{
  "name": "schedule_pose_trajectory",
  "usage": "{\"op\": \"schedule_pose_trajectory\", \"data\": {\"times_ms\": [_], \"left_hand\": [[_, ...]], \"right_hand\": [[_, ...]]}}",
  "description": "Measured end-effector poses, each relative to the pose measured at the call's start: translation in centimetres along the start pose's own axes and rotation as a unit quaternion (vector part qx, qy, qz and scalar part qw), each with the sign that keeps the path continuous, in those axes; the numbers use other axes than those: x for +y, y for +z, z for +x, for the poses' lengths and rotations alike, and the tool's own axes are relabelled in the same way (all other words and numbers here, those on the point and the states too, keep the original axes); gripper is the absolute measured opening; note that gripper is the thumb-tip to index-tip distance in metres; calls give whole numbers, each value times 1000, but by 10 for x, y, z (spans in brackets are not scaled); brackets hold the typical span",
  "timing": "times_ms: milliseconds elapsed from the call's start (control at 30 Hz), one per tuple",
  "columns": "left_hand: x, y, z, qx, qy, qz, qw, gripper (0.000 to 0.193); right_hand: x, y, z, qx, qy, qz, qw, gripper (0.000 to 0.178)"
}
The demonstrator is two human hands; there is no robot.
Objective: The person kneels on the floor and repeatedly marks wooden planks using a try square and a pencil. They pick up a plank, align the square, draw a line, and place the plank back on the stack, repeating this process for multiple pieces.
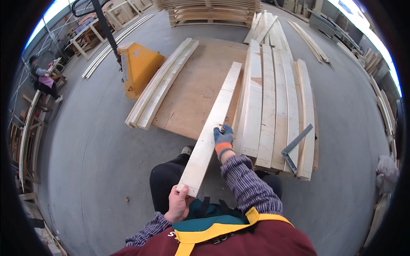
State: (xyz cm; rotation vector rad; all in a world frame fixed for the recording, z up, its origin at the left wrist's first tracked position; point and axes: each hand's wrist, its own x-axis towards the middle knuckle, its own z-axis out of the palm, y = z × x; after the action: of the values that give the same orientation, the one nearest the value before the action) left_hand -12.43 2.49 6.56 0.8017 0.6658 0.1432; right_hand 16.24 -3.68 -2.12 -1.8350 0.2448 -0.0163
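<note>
A long pale wooden plank [215, 119] runs from near my waist out over a plywood sheet [194, 91]. My left hand [179, 204], bare, grips the plank's near end. My right hand [223, 141], in a blue and orange glove, rests on the plank's right edge about a third of the way up. To the right of that hand lies a stack of similar planks [273, 106].
A metal square [295, 147] lies on the plank stack's near right end. Curved boards [160, 83] rest along the plywood's left side, beside a yellow pallet jack [137, 66]. Pallets [209, 12] stand far back. A person [42, 79] sits at far left.
</note>
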Motion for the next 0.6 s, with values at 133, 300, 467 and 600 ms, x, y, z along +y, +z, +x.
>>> {"op": "schedule_pose_trajectory", "data": {"times_ms": [133, 300, 467, 600], "left_hand": [[-19, 12, 36, 33, -20, 41, 998, 29], [-16, 61, 159, -24, -13, 144, 989, 41], [44, 60, 258, 59, 175, 450, 874, 80], [110, -26, 308, 45, 112, 381, 917, 69]], "right_hand": [[10, -37, -35, -68, -84, 175, 979, 50], [3, -97, -71, -131, -96, 223, 961, 54], [-10, -123, -78, -126, -99, 212, 964, 51], [-9, -129, -87, -183, -105, 203, 956, 53]]}}
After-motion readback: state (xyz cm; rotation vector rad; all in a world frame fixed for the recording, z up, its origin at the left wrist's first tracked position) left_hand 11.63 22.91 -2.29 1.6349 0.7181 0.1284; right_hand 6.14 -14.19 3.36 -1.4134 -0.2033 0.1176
